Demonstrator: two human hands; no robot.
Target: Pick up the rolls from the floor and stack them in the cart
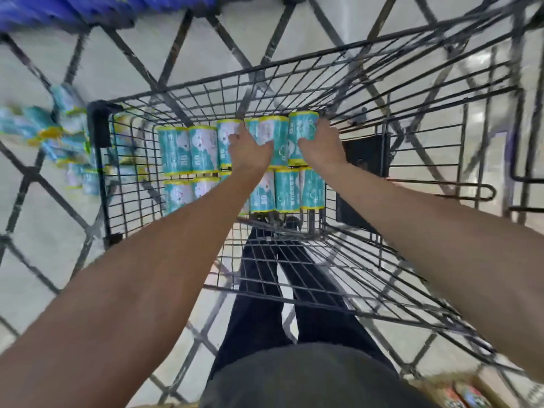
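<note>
Teal rolls [188,150] inside wire cart [294,69]

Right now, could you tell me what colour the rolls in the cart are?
Teal with yellow ends and white pictures, on the rolls; head view.

The cart [294,83] is dark painted metal wire, matt and scuffed. The rolls [188,150] wear glossy teal printed plastic wrap. The floor [35,237] is smooth, shiny pale tile.

A pale, glossy tiled floor [323,33] with dark diagonal lines in a diamond pattern fills the scene, catching soft reflections of light at the right. Blurred blue packaging [88,7] lies along the top left edge. Colourful printed packs [465,393] sit at the bottom right corner.
</note>
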